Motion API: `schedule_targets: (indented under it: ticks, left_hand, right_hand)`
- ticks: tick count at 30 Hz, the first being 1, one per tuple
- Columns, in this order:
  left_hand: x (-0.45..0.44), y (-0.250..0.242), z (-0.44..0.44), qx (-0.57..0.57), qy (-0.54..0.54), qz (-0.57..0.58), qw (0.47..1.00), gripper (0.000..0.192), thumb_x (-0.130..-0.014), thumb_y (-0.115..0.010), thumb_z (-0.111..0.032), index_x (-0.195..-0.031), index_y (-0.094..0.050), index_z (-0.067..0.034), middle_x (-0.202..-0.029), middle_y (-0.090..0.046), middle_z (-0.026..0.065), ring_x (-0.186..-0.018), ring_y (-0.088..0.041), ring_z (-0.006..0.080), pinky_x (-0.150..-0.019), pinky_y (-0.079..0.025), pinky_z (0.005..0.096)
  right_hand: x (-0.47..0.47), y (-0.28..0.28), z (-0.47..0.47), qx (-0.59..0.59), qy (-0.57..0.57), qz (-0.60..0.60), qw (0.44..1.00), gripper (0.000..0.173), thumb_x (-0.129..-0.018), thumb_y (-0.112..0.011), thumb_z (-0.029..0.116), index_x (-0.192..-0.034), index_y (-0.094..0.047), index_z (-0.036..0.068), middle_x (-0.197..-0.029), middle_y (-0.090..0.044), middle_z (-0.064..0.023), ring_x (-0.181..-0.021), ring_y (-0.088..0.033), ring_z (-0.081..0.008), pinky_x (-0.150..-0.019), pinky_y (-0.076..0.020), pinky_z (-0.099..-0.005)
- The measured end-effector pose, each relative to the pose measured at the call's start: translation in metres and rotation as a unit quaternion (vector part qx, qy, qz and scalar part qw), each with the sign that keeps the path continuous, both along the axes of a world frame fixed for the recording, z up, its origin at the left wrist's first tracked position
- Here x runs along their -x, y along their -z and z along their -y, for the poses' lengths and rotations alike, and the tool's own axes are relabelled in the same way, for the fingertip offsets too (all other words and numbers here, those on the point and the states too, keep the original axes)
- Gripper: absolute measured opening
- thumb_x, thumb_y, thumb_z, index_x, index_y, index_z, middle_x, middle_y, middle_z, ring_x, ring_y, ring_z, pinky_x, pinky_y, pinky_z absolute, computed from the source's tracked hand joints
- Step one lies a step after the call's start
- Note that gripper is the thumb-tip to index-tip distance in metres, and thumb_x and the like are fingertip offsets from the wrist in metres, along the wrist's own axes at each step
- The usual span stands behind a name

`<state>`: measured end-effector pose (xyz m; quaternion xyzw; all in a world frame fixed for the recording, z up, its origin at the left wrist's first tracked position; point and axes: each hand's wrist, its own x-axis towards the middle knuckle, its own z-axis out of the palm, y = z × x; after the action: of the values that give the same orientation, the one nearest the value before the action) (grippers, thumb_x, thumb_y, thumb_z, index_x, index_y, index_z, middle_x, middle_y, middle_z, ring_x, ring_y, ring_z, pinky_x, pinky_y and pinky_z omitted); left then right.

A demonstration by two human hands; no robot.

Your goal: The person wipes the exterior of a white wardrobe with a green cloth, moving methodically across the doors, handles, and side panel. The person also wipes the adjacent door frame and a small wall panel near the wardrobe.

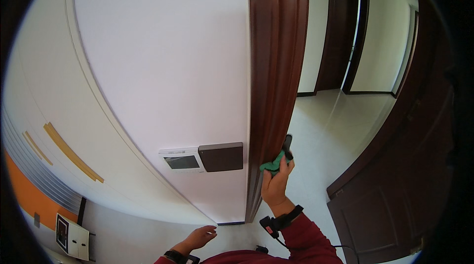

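Note:
My right hand is wrapped around a bunched green cloth at the edge of a dark reddish-brown wooden door frame. Just above the fingers a dark elongated object sticks up beside the cloth; its kind is unclear. Low in the view, my left hand hangs in front of the body with loosely bent fingers and nothing seen in it. To the left of the frame, a white wall panel with a screen and a dark brown cover plate are mounted side by side on the pale wall.
A dark brown door stands ajar on the right. Through the doorway lie a pale tiled floor and another dark door. At lower left is a white cabinet. Both wrists wear black straps, the right one with a cable.

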<state>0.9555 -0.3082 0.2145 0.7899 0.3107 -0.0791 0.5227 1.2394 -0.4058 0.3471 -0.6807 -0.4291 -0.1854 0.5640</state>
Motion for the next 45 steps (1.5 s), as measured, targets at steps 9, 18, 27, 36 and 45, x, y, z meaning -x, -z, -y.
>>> schedule_targets:
  ticks: [9, 18, 27, 36, 45]
  left_hand:
    - [0.011, 0.008, 0.001, -0.010, -0.027, 0.041, 0.999, 0.041, -0.089, -0.059, -0.028, -0.122, -0.054, -0.002, -0.105, -0.066, 0.0115, -0.093, -0.065, 0.0246, -0.082, -0.050, 0.0319]
    - [0.018, 0.003, 0.005, -0.006, -0.011, 0.022, 1.000, 0.042, -0.091, -0.059, -0.025, -0.124, -0.051, -0.001, -0.110, -0.064, 0.0130, -0.100, -0.063, 0.0218, -0.087, -0.049, 0.0312]
    - [0.041, 0.007, 0.003, -0.016, -0.045, 0.010, 0.999, 0.042, -0.090, -0.058, -0.031, -0.121, -0.055, -0.002, -0.105, -0.066, 0.0126, -0.094, -0.065, 0.0264, -0.082, -0.050, 0.0335]
    - [0.029, 0.011, -0.001, -0.012, -0.014, 0.019, 1.000, 0.042, -0.089, -0.058, -0.031, -0.120, -0.055, -0.002, -0.105, -0.066, 0.0128, -0.094, -0.065, 0.0270, -0.083, -0.050, 0.0346]
    - [0.025, 0.010, -0.006, -0.020, -0.008, 0.019, 1.000, 0.042, -0.090, -0.057, -0.030, -0.122, -0.054, -0.003, -0.107, -0.066, 0.0128, -0.095, -0.065, 0.0266, -0.083, -0.050, 0.0343]
  right_hand:
    - [-0.007, -0.004, 0.037, -0.008, -0.034, -0.004, 0.999, 0.057, -0.088, -0.049, 0.007, -0.137, -0.025, -0.007, -0.128, -0.039, -0.0202, -0.117, -0.042, -0.0294, -0.101, -0.0318, -0.0377]
    - [-0.004, -0.175, -0.003, -0.083, 0.062, 0.209, 0.972, 0.066, -0.078, -0.061, 0.003, -0.137, -0.032, -0.002, -0.128, -0.035, -0.0269, -0.113, -0.043, -0.0404, -0.096, -0.0377, -0.0435]
    - [0.000, -0.120, -0.013, -0.104, 0.071, 0.126, 0.984, 0.061, -0.076, -0.054, -0.002, -0.133, -0.033, -0.007, -0.131, -0.028, -0.0276, -0.112, -0.041, -0.0393, -0.094, -0.0388, -0.0432]
    - [0.009, -0.051, 0.002, -0.003, 0.066, 0.073, 0.995, 0.056, -0.079, -0.055, -0.001, -0.130, -0.035, -0.012, -0.134, -0.026, -0.0323, -0.117, -0.039, -0.0461, -0.096, -0.0391, -0.0453]
    - [0.003, -0.165, 0.006, -0.045, 0.045, 0.250, 0.966, 0.058, -0.084, -0.058, 0.011, -0.137, -0.037, -0.002, -0.143, -0.024, -0.0280, -0.127, -0.031, -0.0459, -0.103, -0.0290, -0.0489]
